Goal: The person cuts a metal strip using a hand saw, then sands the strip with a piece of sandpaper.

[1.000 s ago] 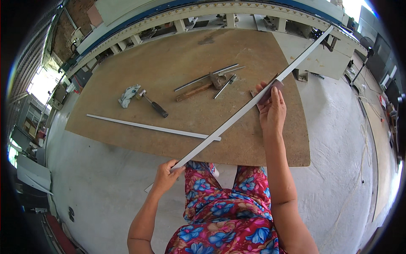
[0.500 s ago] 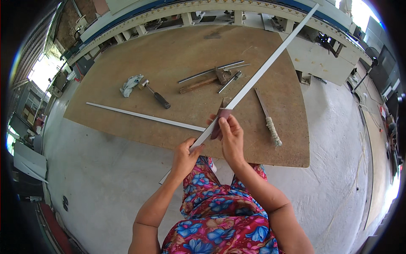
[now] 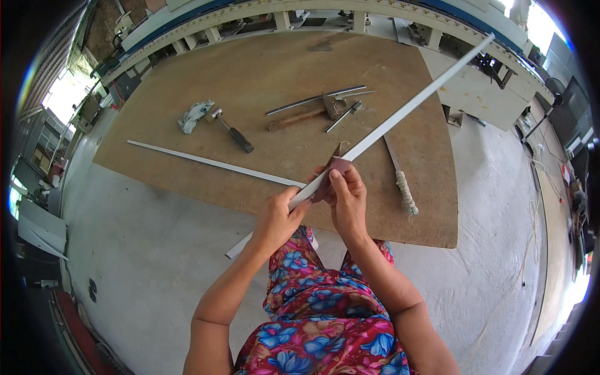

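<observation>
A long white strip (image 3: pixel 409 112) slants from beside my left forearm up to the far right, held above the table. My left hand (image 3: pixel 278 220) is closed around its lower part. Just beyond, my right hand (image 3: pixel 349 203) pinches a folded piece of reddish-brown sandpaper (image 3: pixel 331 175) wrapped round the strip. Some of the right fingers are hidden behind the strip and the sandpaper. A second white strip (image 3: pixel 212 164) lies on the table to the left, its near end close to my left hand.
On the brown table (image 3: pixel 250 69) lie a small hammer with a dark handle (image 3: pixel 236 136), a crumpled grey cloth (image 3: pixel 195 116), a wooden-handled hammer (image 3: pixel 300 119), metal bars (image 3: pixel 312 100) and a knife with a cord-wrapped handle (image 3: pixel 405 190). A long machine (image 3: pixel 281 19) stands behind.
The held strip has tilted lower at its far end, which moved right and down. Its near end sticks out farther past my left forearm. Both hands stay closed in nearly the same place.
</observation>
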`<state>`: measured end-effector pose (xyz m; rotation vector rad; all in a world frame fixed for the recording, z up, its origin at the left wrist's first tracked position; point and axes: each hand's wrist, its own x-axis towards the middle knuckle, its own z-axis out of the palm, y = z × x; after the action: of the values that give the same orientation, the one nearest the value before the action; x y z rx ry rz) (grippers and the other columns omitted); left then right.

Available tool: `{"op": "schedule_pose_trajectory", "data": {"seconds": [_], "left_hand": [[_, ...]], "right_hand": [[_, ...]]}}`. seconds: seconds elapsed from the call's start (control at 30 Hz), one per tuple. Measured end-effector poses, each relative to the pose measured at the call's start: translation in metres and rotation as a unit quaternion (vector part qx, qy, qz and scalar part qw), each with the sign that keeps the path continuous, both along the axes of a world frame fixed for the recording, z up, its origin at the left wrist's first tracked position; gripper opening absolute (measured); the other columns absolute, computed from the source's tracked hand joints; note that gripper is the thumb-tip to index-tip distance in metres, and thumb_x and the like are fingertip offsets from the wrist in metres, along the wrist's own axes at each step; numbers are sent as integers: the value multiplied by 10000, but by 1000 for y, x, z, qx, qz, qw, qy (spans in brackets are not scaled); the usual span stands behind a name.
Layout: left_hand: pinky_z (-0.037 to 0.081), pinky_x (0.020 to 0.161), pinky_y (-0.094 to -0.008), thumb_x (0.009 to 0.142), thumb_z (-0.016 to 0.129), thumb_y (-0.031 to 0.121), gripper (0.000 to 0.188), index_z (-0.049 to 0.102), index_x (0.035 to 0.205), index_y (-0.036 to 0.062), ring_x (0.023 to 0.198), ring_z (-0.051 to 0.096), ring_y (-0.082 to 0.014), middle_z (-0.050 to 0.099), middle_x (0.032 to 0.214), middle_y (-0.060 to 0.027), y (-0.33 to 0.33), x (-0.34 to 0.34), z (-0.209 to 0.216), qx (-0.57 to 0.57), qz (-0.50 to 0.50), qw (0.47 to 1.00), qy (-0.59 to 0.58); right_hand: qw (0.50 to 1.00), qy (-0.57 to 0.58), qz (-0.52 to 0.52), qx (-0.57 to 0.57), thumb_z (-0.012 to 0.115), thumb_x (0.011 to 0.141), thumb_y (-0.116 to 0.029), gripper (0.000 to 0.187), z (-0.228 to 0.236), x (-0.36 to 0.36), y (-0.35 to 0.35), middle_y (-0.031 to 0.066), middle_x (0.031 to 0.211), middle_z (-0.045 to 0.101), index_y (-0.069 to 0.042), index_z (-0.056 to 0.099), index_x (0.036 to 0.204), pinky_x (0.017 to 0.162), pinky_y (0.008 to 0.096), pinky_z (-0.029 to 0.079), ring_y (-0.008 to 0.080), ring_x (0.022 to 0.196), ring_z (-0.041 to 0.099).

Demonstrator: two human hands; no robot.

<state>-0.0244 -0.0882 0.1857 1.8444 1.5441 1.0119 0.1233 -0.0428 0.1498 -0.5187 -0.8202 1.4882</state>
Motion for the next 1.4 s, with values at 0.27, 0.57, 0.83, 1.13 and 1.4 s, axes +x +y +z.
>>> {"op": "schedule_pose_trajectory", "data": {"seconds": [0.27, 0.57, 0.83, 1.13, 1.4], "left_hand": [[467, 600, -432, 852, 670, 163, 217, 552, 906, -10, 738, 603, -449, 600, 755, -260, 12, 12, 13, 21, -28, 997, 71], [508, 773, -366, 781, 735, 79, 342, 617, 1083, -31, 896, 641, -327, 662, 1017, -160, -17, 22, 39, 298, -37, 952, 54], [492, 672, -292, 859, 698, 152, 198, 654, 1000, 19, 761, 625, -137, 673, 872, -110, -121, -52, -62, -272, -124, 954, -7], [481, 657, -292, 832, 726, 196, 298, 629, 1053, 21, 723, 601, -153, 632, 814, -97, -146, -56, -97, -394, -82, 913, -63], [499, 733, -407, 818, 680, 213, 246, 624, 955, 16, 869, 637, -285, 651, 864, -115, -73, -1, 21, -11, -178, 967, 183]], "right_hand": [[995, 30, -87, -40, 516, 983, -138, 143, 2, 9, -1, 109, 956, 676, -23, 544, 1064, 628, 242, 531, 154, 797, 659], [991, 41, -129, 25, 519, 985, -149, 178, 6, 33, 8, 146, 995, 673, -20, 524, 1107, 678, 259, 543, 198, 881, 676], [980, 71, -184, 32, 541, 977, -155, 206, 3, 65, 23, 184, 1073, 643, -29, 502, 1134, 725, 311, 572, 270, 1003, 657], [976, 66, -200, 63, 554, 971, -152, 216, 7, 71, 26, 213, 1079, 632, -20, 501, 1135, 806, 325, 570, 286, 1006, 654], [980, 43, -179, 71, 550, 971, -149, 211, 8, 59, 27, 203, 1049, 645, -19, 510, 1132, 808, 328, 550, 270, 1017, 645]]}}
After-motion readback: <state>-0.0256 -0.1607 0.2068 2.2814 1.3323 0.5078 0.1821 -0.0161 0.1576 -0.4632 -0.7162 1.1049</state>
